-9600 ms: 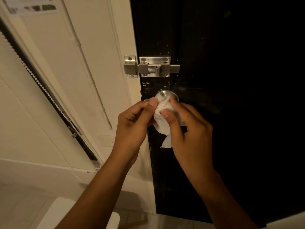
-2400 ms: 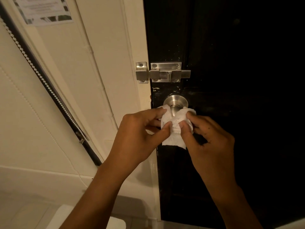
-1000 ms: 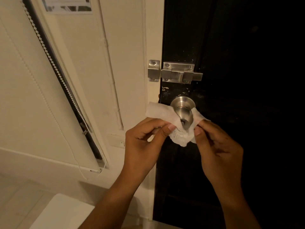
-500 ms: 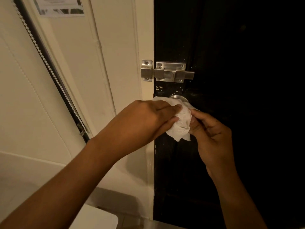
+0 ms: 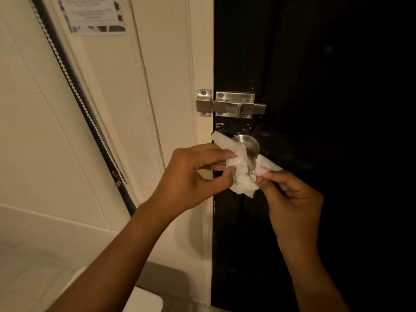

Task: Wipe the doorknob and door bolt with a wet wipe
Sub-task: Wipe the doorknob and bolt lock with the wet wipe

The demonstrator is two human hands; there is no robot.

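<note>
Here one round metal doorknob (image 5: 246,144) sits on the left edge of a black door (image 5: 315,86), and one white wet wipe (image 5: 242,174) is looped around it. The wipe passes under the knob and over its near face, so only the upper part of the knob shows bare. One end of the wipe sticks up and out to the left of the knob; the other end comes out to the knob's lower right.

Two bare hands hold the wipe, one at each side of the knob. The left hand (image 5: 191,179) is just left of the knob, its fingers (image 5: 225,155) curled and pinched on the left part of the wipe between thumb and forefinger. The right hand (image 5: 292,199) is below and right of the knob, its fingers (image 5: 262,176) closed in a pinch on the wipe's right end.

Above the knob is one metal door bolt (image 5: 234,105), lying level, with its keeper plate (image 5: 203,102) fixed on the cream door frame (image 5: 202,52). Chipped paint shows on the door between bolt and knob.

Farther left of the knob, one printed notice (image 5: 93,13) is stuck high on the cream wall (image 5: 33,131), and one beaded cord (image 5: 85,104) runs slantwise down it. Low and left of the knob, a white rounded object (image 5: 146,300) shows at the bottom edge; what it is I cannot tell.
</note>
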